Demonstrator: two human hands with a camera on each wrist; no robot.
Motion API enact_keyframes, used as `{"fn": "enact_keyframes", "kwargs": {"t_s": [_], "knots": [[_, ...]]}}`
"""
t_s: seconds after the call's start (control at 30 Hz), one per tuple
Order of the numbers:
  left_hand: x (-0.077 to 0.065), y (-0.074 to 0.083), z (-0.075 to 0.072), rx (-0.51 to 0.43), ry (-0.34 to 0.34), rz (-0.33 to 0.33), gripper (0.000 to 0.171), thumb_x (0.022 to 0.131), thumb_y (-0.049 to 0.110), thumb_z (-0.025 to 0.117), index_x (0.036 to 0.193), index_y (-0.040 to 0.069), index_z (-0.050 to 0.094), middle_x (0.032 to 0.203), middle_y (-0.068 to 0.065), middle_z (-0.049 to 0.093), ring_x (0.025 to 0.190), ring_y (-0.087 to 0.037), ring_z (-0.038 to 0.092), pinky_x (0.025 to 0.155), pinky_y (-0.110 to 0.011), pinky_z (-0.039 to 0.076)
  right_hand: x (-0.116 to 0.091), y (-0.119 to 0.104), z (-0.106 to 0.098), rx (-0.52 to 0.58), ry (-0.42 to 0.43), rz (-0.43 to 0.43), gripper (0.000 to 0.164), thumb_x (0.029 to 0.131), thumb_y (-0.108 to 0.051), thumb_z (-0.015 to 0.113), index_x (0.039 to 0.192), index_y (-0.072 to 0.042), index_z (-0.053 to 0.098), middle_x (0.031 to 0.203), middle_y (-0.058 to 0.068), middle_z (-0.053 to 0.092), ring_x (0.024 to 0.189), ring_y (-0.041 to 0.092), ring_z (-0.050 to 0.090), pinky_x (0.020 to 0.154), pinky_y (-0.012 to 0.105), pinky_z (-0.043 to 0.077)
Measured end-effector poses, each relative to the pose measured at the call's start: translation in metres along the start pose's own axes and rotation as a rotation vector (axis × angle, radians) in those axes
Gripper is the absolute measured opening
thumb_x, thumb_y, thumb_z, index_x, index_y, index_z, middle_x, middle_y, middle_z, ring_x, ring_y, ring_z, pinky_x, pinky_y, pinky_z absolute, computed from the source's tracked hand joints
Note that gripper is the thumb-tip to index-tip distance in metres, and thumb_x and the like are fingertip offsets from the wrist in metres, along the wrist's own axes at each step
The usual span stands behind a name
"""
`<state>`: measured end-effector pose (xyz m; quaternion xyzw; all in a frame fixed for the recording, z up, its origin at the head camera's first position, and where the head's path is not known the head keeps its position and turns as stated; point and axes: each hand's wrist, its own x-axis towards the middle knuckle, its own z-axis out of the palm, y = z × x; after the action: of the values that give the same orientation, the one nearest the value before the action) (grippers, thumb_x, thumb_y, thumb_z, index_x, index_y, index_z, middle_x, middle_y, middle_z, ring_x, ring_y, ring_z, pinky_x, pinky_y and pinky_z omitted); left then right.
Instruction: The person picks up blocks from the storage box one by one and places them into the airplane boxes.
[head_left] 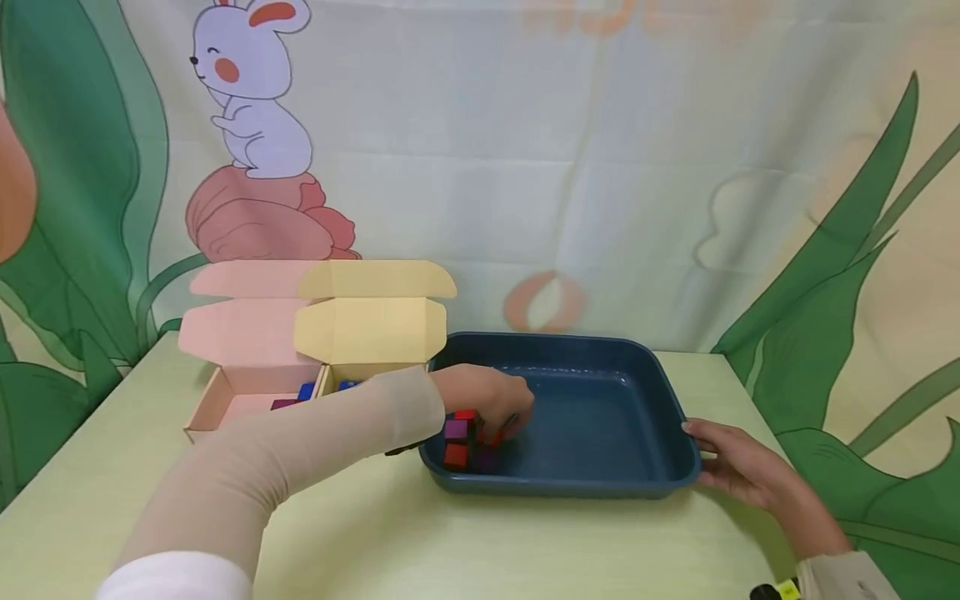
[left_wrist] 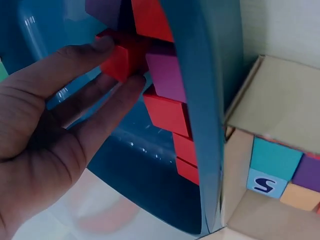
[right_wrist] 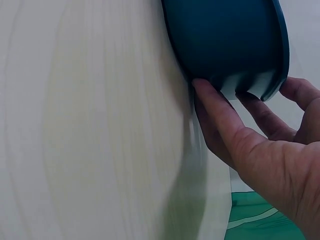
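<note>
Pinching red block [left_wrist: 125, 57], left hand [head_left: 493, 402] in tray [head_left: 555, 487], right hand [head_left: 738, 464] holding edge [head_left: 679, 408]

The head view is bright, wrist views dimmer, with glints on the tray [head_left: 585, 429].

On the desk [head_left: 360, 542], a left carton [head_left: 243, 332] and a right carton [head_left: 371, 329] sit side by side, left of a tray [head_left: 592, 417]. Blocks [head_left: 306, 391] lie in both cartons; cubes [head_left: 455, 455] line the tray's left wall, beside the left hand [head_left: 495, 400]. The right hand [head_left: 738, 462] is at its right end. A backdrop [head_left: 480, 208] hangs behind.
</note>
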<state>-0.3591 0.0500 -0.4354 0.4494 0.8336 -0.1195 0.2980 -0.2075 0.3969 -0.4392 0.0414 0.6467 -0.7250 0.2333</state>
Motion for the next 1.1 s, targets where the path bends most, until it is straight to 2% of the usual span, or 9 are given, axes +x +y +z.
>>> {"fn": "enact_keyframes", "kwargs": {"t_s": [0.03,0.13,0.37,0.53,0.63,0.73,0.9,1.0,1.1], "knots": [[-0.009,0.005,-0.006,-0.018,-0.015,0.0,0.022,0.075,0.007,0.09,0.087,0.019,0.076,0.091,0.0,0.07,0.07,-0.019,0.066,0.065,-0.032,0.058,0.0,0.0,0.0,-0.001,-0.002,-0.001,0.02,0.109,-0.023,0.047,0.116,-0.013,0.063,0.115,0.008,0.061,0.102,0.023,0.067,0.087,0.033,0.058],[0.007,-0.005,0.001,-0.029,-0.011,0.011,0.023,0.073,0.008,0.091,0.084,0.021,0.076,0.088,0.002,0.069,0.068,-0.018,0.063,0.062,-0.032,0.057,0.0,0.0,0.001,-0.007,-0.001,-0.002,0.02,0.109,-0.023,0.047,0.116,-0.013,0.063,0.115,0.008,0.061,0.102,0.023,0.067,0.086,0.033,0.058],[-0.003,0.001,-0.001,-0.013,0.011,0.027,0.019,0.074,0.011,0.091,0.08,0.022,0.076,0.086,0.004,0.068,0.068,-0.015,0.063,0.063,-0.031,0.056,0.001,0.0,0.001,-0.006,0.003,0.003,0.02,0.109,-0.022,0.046,0.112,-0.013,0.064,0.115,0.008,0.06,0.102,0.023,0.066,0.086,0.034,0.058],[-0.04,0.024,-0.023,-0.008,0.024,0.075,0.013,0.08,0.008,0.085,0.083,0.017,0.076,0.085,0.003,0.07,0.076,-0.014,0.063,0.067,-0.027,0.056,0.001,0.0,0.001,-0.003,0.0,0.004,0.02,0.109,-0.022,0.047,0.112,-0.013,0.064,0.114,0.008,0.061,0.102,0.024,0.067,0.087,0.034,0.058],[-0.065,0.038,-0.04,-0.023,0.1,0.109,0.012,0.083,0.006,0.081,0.087,0.017,0.077,0.087,0.005,0.071,0.08,-0.012,0.062,0.071,-0.024,0.055,0.001,-0.001,0.001,-0.002,-0.002,0.004,0.02,0.109,-0.022,0.047,0.113,-0.014,0.064,0.114,0.007,0.061,0.103,0.024,0.067,0.087,0.034,0.058],[-0.08,0.043,-0.053,-0.033,0.187,0.14,0.015,0.082,0.005,0.081,0.089,0.018,0.077,0.088,0.007,0.07,0.082,-0.011,0.06,0.07,-0.024,0.054,0.001,-0.002,0.0,0.0,-0.013,0.001,0.02,0.109,-0.022,0.046,0.115,-0.013,0.063,0.115,0.008,0.06,0.104,0.024,0.066,0.087,0.035,0.058],[-0.098,0.041,-0.066,-0.02,0.247,0.165,0.016,0.084,0.005,0.078,0.094,0.018,0.078,0.092,0.008,0.07,0.085,-0.011,0.059,0.072,-0.025,0.053,0.001,-0.003,0.001,-0.003,-0.008,0.002,0.021,0.109,-0.022,0.046,0.112,-0.014,0.065,0.114,0.008,0.06,0.101,0.023,0.067,0.085,0.034,0.059],[-0.113,0.034,-0.07,-0.04,0.264,0.142,0.018,0.085,0.002,0.074,0.099,0.013,0.078,0.096,0.003,0.071,0.086,-0.013,0.059,0.072,-0.027,0.053,0.001,-0.003,0.001,-0.01,-0.008,0.007,0.021,0.109,-0.022,0.046,0.111,-0.014,0.065,0.114,0.007,0.061,0.102,0.022,0.067,0.086,0.034,0.059],[-0.136,0.017,-0.074,-0.057,0.311,0.093,0.02,0.085,0.001,0.073,0.102,0.009,0.077,0.099,-0.001,0.072,0.085,-0.016,0.059,0.073,-0.028,0.053,0.001,-0.003,0.002,-0.015,-0.005,0.017,0.02,0.109,-0.024,0.046,0.113,-0.015,0.064,0.116,0.006,0.061,0.103,0.023,0.066,0.087,0.035,0.058]]}}
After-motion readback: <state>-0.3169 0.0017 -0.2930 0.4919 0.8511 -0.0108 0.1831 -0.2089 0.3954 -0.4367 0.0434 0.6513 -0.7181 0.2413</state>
